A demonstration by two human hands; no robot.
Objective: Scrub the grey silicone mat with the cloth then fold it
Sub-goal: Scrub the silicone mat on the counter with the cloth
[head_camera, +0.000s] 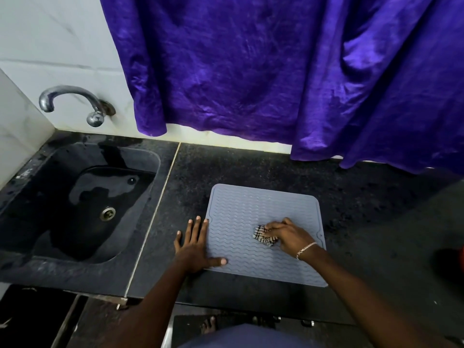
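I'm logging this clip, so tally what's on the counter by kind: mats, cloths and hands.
Mats: 1, grey silicone mat
Cloths: 1, cloth
Hands: 2, left hand, right hand
Total: 4

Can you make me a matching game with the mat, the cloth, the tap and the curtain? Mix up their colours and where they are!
Things:
1. mat
2. cloth
3. tap
4. curtain

Descriptions:
A. purple, hanging behind the counter
B. shiny metal, on the wall above the sink
C. striped, gripped by the right hand
D. grey, lying flat with the left hand pressing its edge

Pairs: 1-D, 2-C, 3-B, 4-A
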